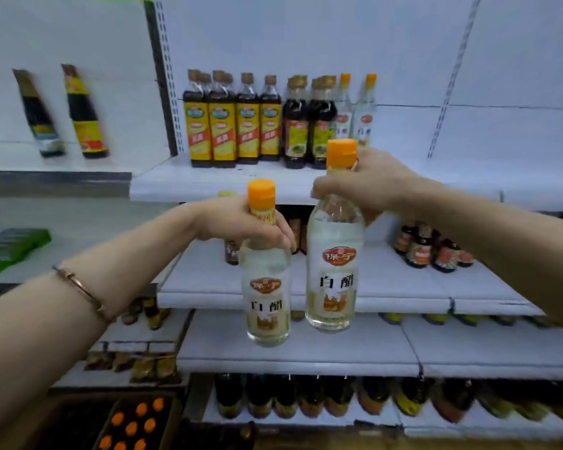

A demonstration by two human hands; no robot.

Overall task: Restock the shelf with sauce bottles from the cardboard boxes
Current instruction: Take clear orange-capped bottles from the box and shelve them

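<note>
The left hand [241, 220] curls round the neck of a clear white vinegar bottle [267, 287] just below its orange cap, a firm grip with the fingers wrapped over the shoulder of the glass. The right hand [368, 186] does the same with a second white vinegar bottle [333, 267], fingers closed round the neck under the orange cap. Both bottles hang upright in the air in front of the shelving, close beside each other but apart, the right one held higher than the left. A thin metal bracelet [82, 289] sits on the left forearm.

Behind the raised bottles, the top shelf [208, 183] carries a row of dark sauce bottles with yellow labels [231, 121], then darker bottles with gold caps [309, 125], and at the right end of the row two more clear bottles with orange caps [355, 108]. The part of that shelf to the right of them is bare. The middle shelf [387, 287] holds a small cluster of short dark jars [433, 248] toward the right. The bottom shelf shows a line of dark bottles [306, 397], blurred.

At the lower left, a cardboard box [134, 423] on the floor stands open, with several orange caps showing inside it. On the neighbouring bay to the left stand two tall dark bottles [62, 115], also blurred.
</note>
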